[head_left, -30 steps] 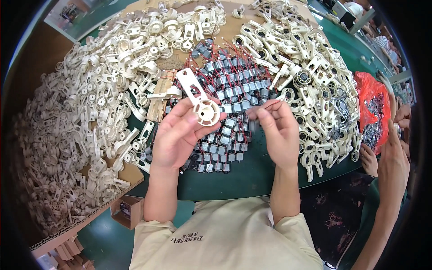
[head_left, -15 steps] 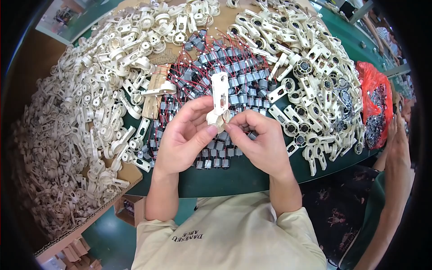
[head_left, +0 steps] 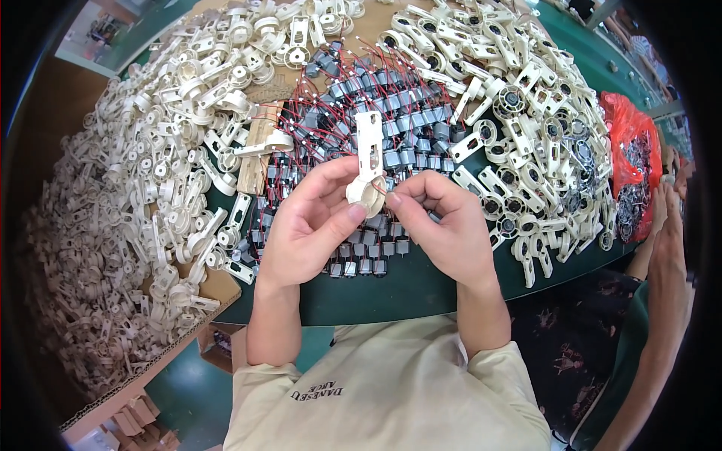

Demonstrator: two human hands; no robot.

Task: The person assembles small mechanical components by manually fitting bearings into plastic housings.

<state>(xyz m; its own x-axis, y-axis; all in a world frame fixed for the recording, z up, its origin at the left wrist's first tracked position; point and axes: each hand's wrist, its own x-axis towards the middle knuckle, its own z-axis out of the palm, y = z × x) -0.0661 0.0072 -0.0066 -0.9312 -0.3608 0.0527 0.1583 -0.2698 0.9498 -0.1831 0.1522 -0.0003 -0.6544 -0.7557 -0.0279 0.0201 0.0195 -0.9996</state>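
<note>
My left hand [head_left: 307, 229] holds a cream plastic housing [head_left: 368, 143] by its round cup end, thumb on the rim and fingers behind. The housing's long slotted arm points up and away from me. At the right side of the cup, my right hand [head_left: 447, 233] pinches a thin reddish wire [head_left: 380, 189] between thumb and forefinger. Whatever sits deep inside the cup is hard to make out. Beneath both hands lie rows of small grey motors [head_left: 410, 120] with red and dark leads.
Loose cream housings [head_left: 158, 173] are heaped at the left, partly in a cardboard box [head_left: 218, 297]. On the right lie housings with dark round centres [head_left: 511, 203]. A red plastic bag [head_left: 628, 143] of small parts stands beyond them, near another person's forearm [head_left: 665, 278]. A wooden block [head_left: 252, 169] supports one housing.
My right hand has drawn slightly to the right, away from the cup, with the wire between its fingertips. The cup's opening shows more now. My left hand keeps its hold on the housing.
</note>
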